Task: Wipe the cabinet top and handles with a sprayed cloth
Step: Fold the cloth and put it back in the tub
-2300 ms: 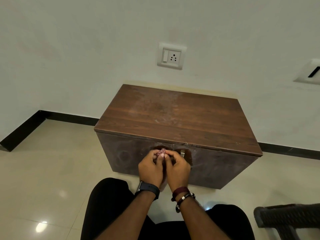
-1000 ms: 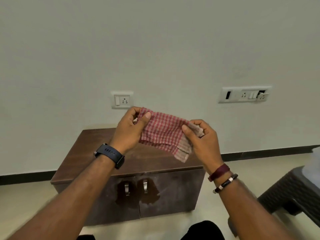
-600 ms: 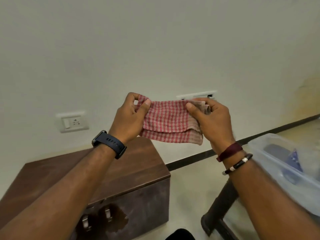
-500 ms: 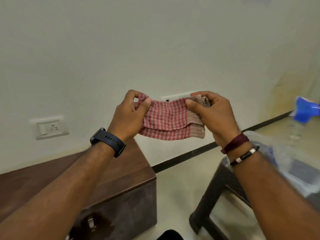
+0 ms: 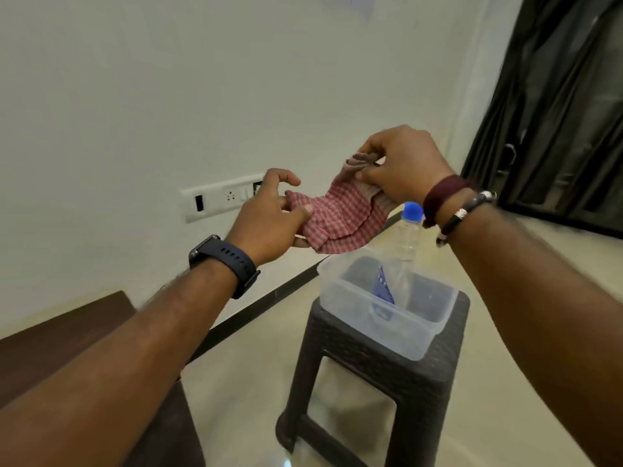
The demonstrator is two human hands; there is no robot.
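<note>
A red-and-white checked cloth point(image 5: 340, 220) hangs folded in the air between both hands. My left hand point(image 5: 269, 217) pinches its left end with thumb and fingers. My right hand point(image 5: 401, 166) pinches its upper right end, higher than the left. Only a corner of the brown cabinet point(image 5: 60, 328) shows at the lower left, mostly behind my left forearm; its handles are out of sight. Below the cloth stands a clear bottle with a blue cap point(image 5: 409, 230).
The bottle stands in a clear plastic tub point(image 5: 397, 335) on a dark wicker-pattern stool point(image 5: 354, 375). A switch plate point(image 5: 215, 200) is on the white wall. Dark curtains point(image 5: 559, 106) hang at the right. Glossy beige floor tiles lie around the stool.
My view has swung right from the cabinet to the stool and tub. The cloth came off the handles, was spread between both hands, and now sags with my right hand raised.
</note>
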